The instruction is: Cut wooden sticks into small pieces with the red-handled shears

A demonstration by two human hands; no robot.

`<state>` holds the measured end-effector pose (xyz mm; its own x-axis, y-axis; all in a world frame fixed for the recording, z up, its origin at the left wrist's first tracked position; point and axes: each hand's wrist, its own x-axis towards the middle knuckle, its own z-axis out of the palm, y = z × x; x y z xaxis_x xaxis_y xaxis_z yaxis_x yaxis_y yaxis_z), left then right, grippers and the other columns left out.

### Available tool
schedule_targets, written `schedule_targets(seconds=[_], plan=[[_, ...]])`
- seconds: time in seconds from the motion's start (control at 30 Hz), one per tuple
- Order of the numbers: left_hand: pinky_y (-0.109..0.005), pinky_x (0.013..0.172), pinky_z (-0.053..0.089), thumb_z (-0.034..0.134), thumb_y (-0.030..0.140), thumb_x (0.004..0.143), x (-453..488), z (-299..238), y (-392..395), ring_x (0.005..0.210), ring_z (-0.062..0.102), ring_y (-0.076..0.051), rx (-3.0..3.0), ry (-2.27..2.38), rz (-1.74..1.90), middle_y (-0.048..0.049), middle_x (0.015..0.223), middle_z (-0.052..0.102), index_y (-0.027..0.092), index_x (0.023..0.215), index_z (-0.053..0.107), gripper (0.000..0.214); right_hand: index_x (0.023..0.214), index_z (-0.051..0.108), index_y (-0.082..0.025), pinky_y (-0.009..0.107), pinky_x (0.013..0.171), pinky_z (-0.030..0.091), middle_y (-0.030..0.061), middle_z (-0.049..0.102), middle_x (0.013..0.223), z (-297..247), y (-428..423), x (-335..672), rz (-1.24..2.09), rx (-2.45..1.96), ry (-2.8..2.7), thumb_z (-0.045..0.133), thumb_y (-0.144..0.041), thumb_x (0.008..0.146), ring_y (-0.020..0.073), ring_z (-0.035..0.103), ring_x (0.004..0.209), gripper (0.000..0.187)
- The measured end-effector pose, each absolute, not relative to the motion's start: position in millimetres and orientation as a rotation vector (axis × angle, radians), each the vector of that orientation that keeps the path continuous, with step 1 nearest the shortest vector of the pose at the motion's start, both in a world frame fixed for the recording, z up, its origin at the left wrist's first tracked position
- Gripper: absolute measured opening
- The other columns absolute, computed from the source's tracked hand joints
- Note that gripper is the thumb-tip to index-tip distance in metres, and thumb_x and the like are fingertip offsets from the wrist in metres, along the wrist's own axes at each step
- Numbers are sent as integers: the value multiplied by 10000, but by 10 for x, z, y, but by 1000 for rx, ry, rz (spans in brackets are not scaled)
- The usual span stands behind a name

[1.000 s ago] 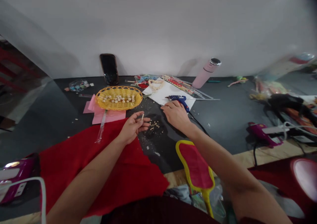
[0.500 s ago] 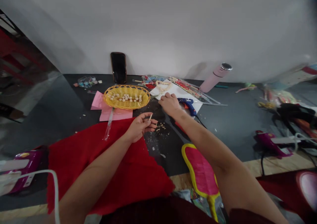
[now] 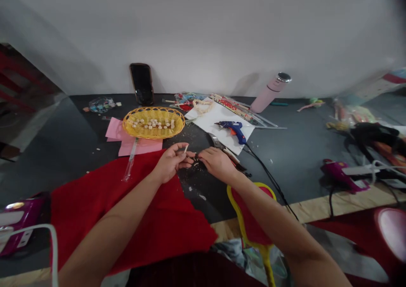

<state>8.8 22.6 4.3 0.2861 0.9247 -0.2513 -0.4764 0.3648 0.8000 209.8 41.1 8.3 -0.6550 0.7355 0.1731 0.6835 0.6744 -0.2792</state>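
Note:
My left hand (image 3: 171, 163) pinches a small cream-coloured stick (image 3: 186, 148) upright between thumb and index finger, over the edge of the red cloth (image 3: 152, 219). Close beside its fingertips, my right hand (image 3: 218, 164) is low over the dark table with fingers drawn together; what they hold, if anything, is too small to make out. Small pale bits (image 3: 196, 163) lie between the two hands. Behind the right hand, a blue glue gun (image 3: 233, 129) rests on white paper (image 3: 207, 120). A yellow basket (image 3: 127, 128) with several small whitish pieces in it stands beyond the left hand.
A phone (image 3: 141, 84) leans on the wall. A pink bottle (image 3: 269, 93) stands at the back, near patterned strips (image 3: 230, 105). The glue gun's black cord (image 3: 269, 175) runs to the front edge. A pink fan with yellow trim (image 3: 234, 200) lies under my right forearm.
My right hand has moved from near the white paper toward me, down to the pale bits by my left hand. The left hand still pinches the stick. The view has shifted slightly.

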Motion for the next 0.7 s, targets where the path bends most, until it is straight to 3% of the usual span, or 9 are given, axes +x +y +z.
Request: schedule_targets(seconds=[0.23,0.7], plan=[[-220,582,567,652,155,765,87,31,220,673,678,-132,691,839,1014,-96,905,700,145,1043,504,315,1010,607,-201,324,859,433,52,648,963,31,500,2273,411,-1109,-2366,416,-152,900,173,557,924,226],[-186,549,553,678,198,732,123,12,189,667,656,-104,783,944,1041,-12,857,576,165,1020,572,309,885,630,-199,331,813,388,75,596,919,56,348,2050,170,-1078,-2655,432,-197,916,200,464,902,200]])
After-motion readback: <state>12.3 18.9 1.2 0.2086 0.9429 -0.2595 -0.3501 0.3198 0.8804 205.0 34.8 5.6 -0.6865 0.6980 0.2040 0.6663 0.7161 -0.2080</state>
